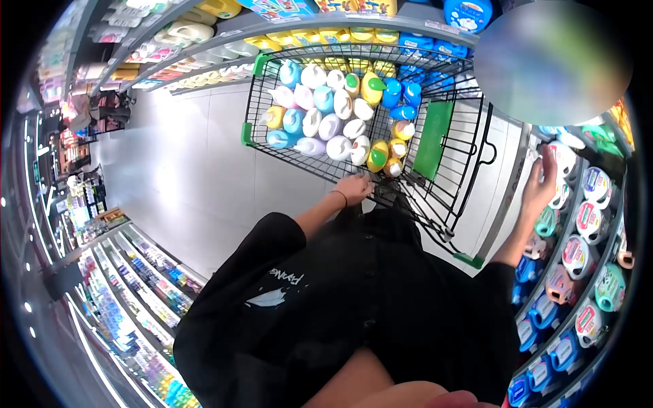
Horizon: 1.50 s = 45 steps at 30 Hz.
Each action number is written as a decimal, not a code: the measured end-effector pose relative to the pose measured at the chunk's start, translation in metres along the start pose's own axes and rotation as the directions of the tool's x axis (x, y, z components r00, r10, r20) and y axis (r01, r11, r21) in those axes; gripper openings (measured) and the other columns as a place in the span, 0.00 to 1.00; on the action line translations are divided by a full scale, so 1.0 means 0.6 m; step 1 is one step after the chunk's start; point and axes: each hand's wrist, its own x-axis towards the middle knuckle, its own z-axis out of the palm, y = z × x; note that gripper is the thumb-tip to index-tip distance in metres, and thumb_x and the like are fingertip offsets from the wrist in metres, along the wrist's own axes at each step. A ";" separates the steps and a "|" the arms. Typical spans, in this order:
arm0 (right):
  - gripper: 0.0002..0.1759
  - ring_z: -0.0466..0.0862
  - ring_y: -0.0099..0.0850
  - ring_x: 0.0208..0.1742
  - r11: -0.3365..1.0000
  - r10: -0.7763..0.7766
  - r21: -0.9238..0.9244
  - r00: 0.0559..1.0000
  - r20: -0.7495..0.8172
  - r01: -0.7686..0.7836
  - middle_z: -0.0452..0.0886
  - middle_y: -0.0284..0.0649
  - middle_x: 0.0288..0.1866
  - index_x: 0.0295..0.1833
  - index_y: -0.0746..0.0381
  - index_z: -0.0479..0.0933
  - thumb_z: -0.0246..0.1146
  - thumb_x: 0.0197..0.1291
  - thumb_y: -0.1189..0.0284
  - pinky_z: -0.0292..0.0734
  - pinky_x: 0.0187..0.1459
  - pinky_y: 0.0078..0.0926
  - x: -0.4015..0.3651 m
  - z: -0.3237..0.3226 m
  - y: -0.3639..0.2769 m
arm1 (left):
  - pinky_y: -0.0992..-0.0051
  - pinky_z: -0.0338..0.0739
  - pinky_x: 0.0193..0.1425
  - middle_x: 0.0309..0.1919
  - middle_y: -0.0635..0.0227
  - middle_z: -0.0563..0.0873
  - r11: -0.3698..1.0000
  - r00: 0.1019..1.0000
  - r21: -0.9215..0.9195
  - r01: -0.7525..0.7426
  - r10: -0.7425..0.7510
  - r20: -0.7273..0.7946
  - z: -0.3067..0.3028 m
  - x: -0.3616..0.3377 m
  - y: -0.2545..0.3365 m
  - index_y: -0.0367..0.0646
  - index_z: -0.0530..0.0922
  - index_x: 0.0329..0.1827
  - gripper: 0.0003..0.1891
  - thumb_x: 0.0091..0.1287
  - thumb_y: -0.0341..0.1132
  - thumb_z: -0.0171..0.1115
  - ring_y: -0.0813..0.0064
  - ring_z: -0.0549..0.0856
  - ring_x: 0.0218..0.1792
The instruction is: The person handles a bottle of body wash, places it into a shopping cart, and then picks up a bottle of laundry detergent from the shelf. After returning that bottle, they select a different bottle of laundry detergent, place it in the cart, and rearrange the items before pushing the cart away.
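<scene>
1. Right hand (541, 183): raised at your 2 o'clock, over the edge of the right-hand shelf (506, 200). The fingers are extended and moderately wide; no item is seen in them.
2. Nearest item: a white bottle (563, 160) on that shelf, just beside the right hand, at about 1 o'clock from your palm. Contact cannot be confirmed. The right hand is clearly nearer to it than the left. Its long axis cannot be read from overhead.
3. Left hand (354, 188): at 12 o'clock from your torso, at the near rim of the cart (306, 162). The fingers are curled there; whether they grip the wire, you cannot tell from this view.
4. Cart contents: assorted bottles, closely grouped. A yellow bottle with a green cap (378, 158) lies at about 1 o'clock from the left hand.
5. Blue bottles (544, 311) on the right-hand shelf sit near 6 o'clock from the right hand.
</scene>
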 end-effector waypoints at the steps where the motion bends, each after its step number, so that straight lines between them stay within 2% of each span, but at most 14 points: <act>1: 0.15 0.82 0.34 0.57 0.995 0.053 0.082 0.998 -0.044 -0.049 0.84 0.42 0.55 0.57 0.63 0.79 0.58 0.66 0.77 0.72 0.62 0.29 -0.040 0.005 -0.039 | 0.54 0.77 0.51 0.41 0.54 0.85 1.000 0.998 0.001 -0.028 0.028 -0.060 0.003 0.005 -0.012 0.43 0.77 0.45 0.17 0.69 0.48 0.51 0.50 0.84 0.43; 3: 0.11 0.83 0.30 0.54 0.985 0.052 0.157 0.991 0.121 -0.071 0.85 0.40 0.51 0.52 0.63 0.80 0.59 0.66 0.77 0.74 0.59 0.27 -0.118 0.038 -0.119 | 0.54 0.78 0.50 0.40 0.56 0.85 0.998 0.997 0.049 -0.033 0.037 -0.068 -0.005 0.014 -0.038 0.44 0.78 0.44 0.16 0.68 0.47 0.52 0.51 0.84 0.43; 6: 0.15 0.86 0.24 0.39 0.926 0.151 0.198 0.798 0.583 -0.320 0.87 0.36 0.44 0.54 0.61 0.79 0.62 0.61 0.80 0.79 0.47 0.21 -0.198 0.140 -0.185 | 0.55 0.78 0.48 0.39 0.57 0.85 0.989 0.996 0.147 -0.004 -0.009 0.087 -0.015 0.048 -0.087 0.45 0.78 0.43 0.15 0.68 0.47 0.53 0.51 0.84 0.42; 9: 0.19 0.86 0.26 0.43 0.758 0.174 0.326 0.657 0.734 -0.565 0.86 0.39 0.48 0.61 0.61 0.75 0.60 0.63 0.78 0.79 0.47 0.23 -0.261 0.264 -0.200 | 0.55 0.78 0.48 0.39 0.56 0.84 0.986 0.993 0.157 -0.048 0.031 0.111 -0.045 0.040 -0.116 0.45 0.78 0.43 0.16 0.68 0.48 0.53 0.51 0.84 0.42; 11: 0.20 0.86 0.28 0.44 0.767 0.147 0.362 0.694 0.705 -0.530 0.86 0.41 0.49 0.62 0.61 0.74 0.60 0.63 0.77 0.79 0.48 0.25 -0.303 0.358 -0.166 | 0.54 0.78 0.48 0.39 0.54 0.84 0.991 0.988 0.135 -0.012 -0.009 0.156 -0.063 0.024 -0.140 0.44 0.78 0.42 0.16 0.68 0.48 0.53 0.50 0.84 0.42; 14: 0.21 0.86 0.32 0.46 0.796 0.298 0.170 0.621 0.725 -0.581 0.85 0.41 0.49 0.61 0.61 0.74 0.63 0.61 0.73 0.79 0.49 0.27 -0.301 0.442 -0.164 | 0.54 0.78 0.48 0.40 0.53 0.84 0.996 0.970 0.094 0.009 -0.032 0.242 -0.071 0.021 -0.194 0.43 0.77 0.42 0.16 0.69 0.48 0.53 0.49 0.84 0.42; 18: 0.26 0.86 0.36 0.47 0.822 0.384 0.117 0.694 0.609 -0.557 0.85 0.43 0.48 0.63 0.61 0.72 0.64 0.57 0.71 0.79 0.50 0.31 -0.315 0.583 -0.096 | 0.54 0.77 0.47 0.38 0.54 0.83 0.984 0.976 -0.044 -0.172 0.177 0.126 -0.090 0.022 -0.224 0.44 0.77 0.44 0.14 0.69 0.45 0.54 0.50 0.83 0.41; 23: 0.34 0.84 0.42 0.49 0.841 0.512 -0.072 0.744 0.429 -0.537 0.83 0.46 0.50 0.66 0.63 0.68 0.66 0.53 0.67 0.78 0.53 0.36 -0.307 0.712 -0.020 | 0.56 0.78 0.45 0.36 0.53 0.85 0.964 0.975 -0.152 -0.219 0.223 0.009 -0.111 0.107 -0.219 0.42 0.78 0.44 0.13 0.68 0.42 0.55 0.53 0.85 0.39; 25: 0.37 0.83 0.44 0.52 0.784 0.571 -0.063 0.679 0.461 -0.618 0.82 0.48 0.53 0.67 0.64 0.66 0.67 0.52 0.64 0.77 0.55 0.38 -0.291 0.726 -0.026 | 0.58 0.79 0.45 0.35 0.53 0.86 0.943 0.970 -0.229 -0.243 0.242 -0.034 -0.132 0.152 -0.207 0.41 0.79 0.46 0.14 0.68 0.41 0.55 0.54 0.85 0.39; 28: 0.41 0.81 0.46 0.56 0.752 0.620 -0.084 0.657 0.428 -0.654 0.80 0.51 0.58 0.69 0.64 0.64 0.68 0.50 0.62 0.75 0.58 0.40 -0.272 0.769 -0.019 | 0.61 0.79 0.46 0.34 0.53 0.87 0.811 0.989 -0.586 -0.005 0.089 0.114 -0.140 0.224 -0.192 0.40 0.80 0.50 0.15 0.68 0.39 0.54 0.53 0.86 0.39; 31: 0.46 0.79 0.49 0.60 0.785 0.585 -0.056 0.710 0.393 -0.617 0.76 0.55 0.63 0.73 0.66 0.59 0.70 0.50 0.62 0.73 0.61 0.43 -0.261 0.794 -0.009 | 0.64 0.79 0.49 0.37 0.51 0.87 0.800 0.980 -0.566 -0.198 0.183 -0.084 -0.156 0.279 -0.182 0.39 0.79 0.53 0.16 0.69 0.39 0.54 0.55 0.87 0.42; 36: 0.50 0.71 0.50 0.68 0.811 0.567 0.034 0.799 0.198 -0.584 0.68 0.59 0.69 0.74 0.69 0.54 0.71 0.50 0.64 0.66 0.68 0.40 -0.247 0.834 0.002 | 0.69 0.76 0.56 0.49 0.53 0.84 0.708 0.998 -0.704 -0.060 0.069 -0.015 -0.142 0.350 -0.162 0.39 0.75 0.59 0.19 0.71 0.41 0.55 0.62 0.84 0.52; 40: 0.53 0.71 0.48 0.68 0.759 0.573 0.167 0.768 0.286 -0.629 0.69 0.57 0.68 0.76 0.68 0.52 0.73 0.49 0.65 0.66 0.67 0.38 -0.224 0.841 0.027 | 0.71 0.74 0.59 0.56 0.58 0.80 0.511 0.999 -0.859 -0.041 0.030 -0.029 -0.075 0.405 -0.173 0.38 0.67 0.67 0.25 0.72 0.41 0.54 0.66 0.81 0.55; 45: 0.54 0.75 0.46 0.64 0.788 0.474 0.246 0.811 0.341 -0.564 0.72 0.55 0.65 0.76 0.65 0.52 0.75 0.47 0.68 0.69 0.65 0.36 -0.207 0.834 0.035 | 0.74 0.75 0.51 0.49 0.60 0.82 0.531 0.995 -0.843 0.087 0.001 0.103 -0.086 0.399 -0.152 0.35 0.62 0.70 0.29 0.71 0.42 0.54 0.71 0.82 0.47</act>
